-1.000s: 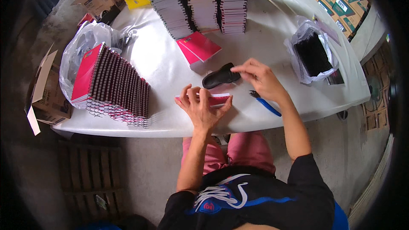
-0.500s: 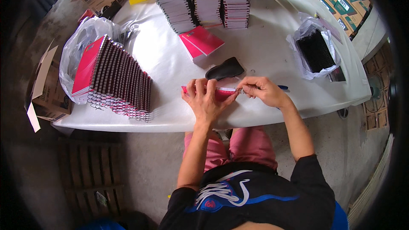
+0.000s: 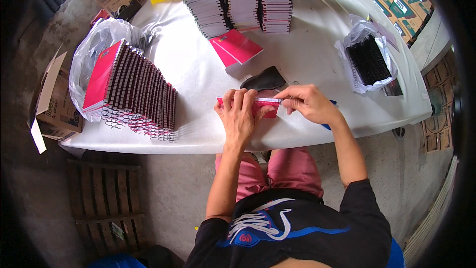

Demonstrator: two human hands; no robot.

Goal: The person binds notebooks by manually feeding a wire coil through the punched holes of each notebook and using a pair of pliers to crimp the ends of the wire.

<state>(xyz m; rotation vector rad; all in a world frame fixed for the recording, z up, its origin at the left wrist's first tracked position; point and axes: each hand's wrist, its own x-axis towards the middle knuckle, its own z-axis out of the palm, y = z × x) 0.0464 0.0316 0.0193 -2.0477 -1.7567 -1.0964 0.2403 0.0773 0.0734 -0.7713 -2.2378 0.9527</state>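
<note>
At the table's near edge, my left hand (image 3: pixel 239 114) is closed around a small red notebook (image 3: pixel 269 111) tipped up on edge, its white page edges facing up. My right hand (image 3: pixel 306 105) pinches at the notebook's right end. Whatever is between those fingertips is too small to make out. Just beyond the notebook lies a black, curved piece (image 3: pixel 264 78), partly hidden by my left fingers. Under my right wrist, blue parts of a tool (image 3: pixel 326 126) show; the rest is covered.
At left stands a leaning stack of spiral-bound red notebooks (image 3: pixel 141 89) beside a plastic bag (image 3: pixel 79 77). Tall notebook stacks (image 3: pixel 239 2) rise at the back, with loose red notebooks (image 3: pixel 240 47) before them. A bag of black binding coils (image 3: pixel 368 59) lies at right. Boxes (image 3: pixel 396 0) stand beyond.
The notebook has shifted slightly right and turned, showing more of its page edge. My left fingers have drawn closer together. My right hand stays at the notebook's right end, fingers still pinched.
</note>
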